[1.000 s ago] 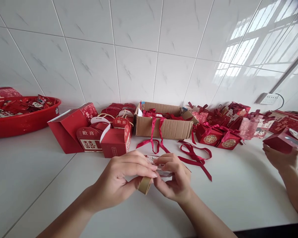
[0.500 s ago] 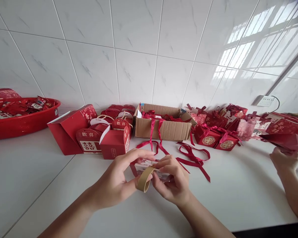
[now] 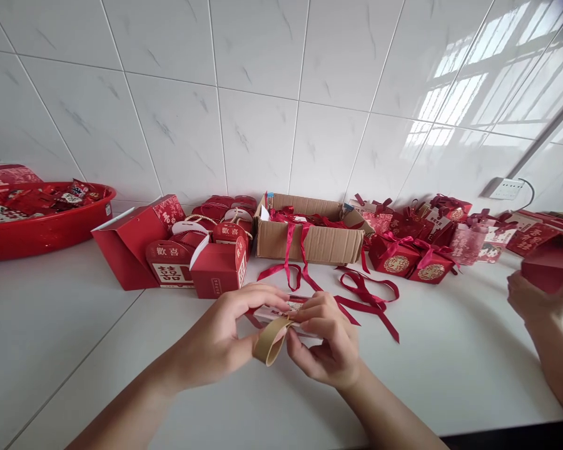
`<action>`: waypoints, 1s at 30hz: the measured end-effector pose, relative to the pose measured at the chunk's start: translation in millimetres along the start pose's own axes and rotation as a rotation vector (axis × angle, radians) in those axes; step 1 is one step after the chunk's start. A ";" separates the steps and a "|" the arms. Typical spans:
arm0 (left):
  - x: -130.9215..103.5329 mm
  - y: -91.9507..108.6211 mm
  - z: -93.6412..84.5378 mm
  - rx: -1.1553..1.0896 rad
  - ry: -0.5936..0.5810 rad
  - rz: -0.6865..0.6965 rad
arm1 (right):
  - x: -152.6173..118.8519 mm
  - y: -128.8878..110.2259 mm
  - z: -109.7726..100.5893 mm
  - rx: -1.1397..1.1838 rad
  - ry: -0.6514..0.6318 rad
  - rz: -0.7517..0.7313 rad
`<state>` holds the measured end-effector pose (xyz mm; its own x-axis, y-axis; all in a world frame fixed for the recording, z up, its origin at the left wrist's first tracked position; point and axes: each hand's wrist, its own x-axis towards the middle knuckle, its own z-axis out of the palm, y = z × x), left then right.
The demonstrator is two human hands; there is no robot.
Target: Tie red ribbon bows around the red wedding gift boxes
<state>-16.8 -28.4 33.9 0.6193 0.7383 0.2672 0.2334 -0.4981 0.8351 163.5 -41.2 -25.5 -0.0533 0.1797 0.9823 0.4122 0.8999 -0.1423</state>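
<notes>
On my feed the left hand (image 3: 218, 340) is half curled, fingers reaching over a small red-and-white gift box (image 3: 267, 314), thumb against a looped tan band (image 3: 264, 347); I cannot tell how firmly it grips; the right hand (image 3: 331, 340) is closed to a pinch on the band where it meets the box, which sits between both hands above the white countertop (image 3: 244, 412); I see crimson ribbon (image 3: 373, 306) lying just beyond, near an open cardboard carton (image 3: 309, 245); at far right another person's hand (image 3: 539, 303) holds a red box (image 3: 548, 265).
</notes>
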 end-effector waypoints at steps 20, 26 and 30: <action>0.6 12.8 1.7 0.197 -0.022 0.133 | -0.1 1.0 -0.1 -0.030 -0.019 -0.045; -0.4 12.7 4.0 0.184 0.014 0.120 | 0.1 0.7 -1.0 -0.054 -0.035 -0.033; -1.4 10.4 6.1 0.132 0.009 0.113 | 0.9 -0.8 -1.5 -0.060 -0.047 -0.041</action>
<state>-10.6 -37.3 39.3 0.6407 0.6778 0.3605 0.2595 -0.6332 0.7292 164.5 -42.4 -24.4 -0.1135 0.1627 0.9801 0.4621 0.8820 -0.0929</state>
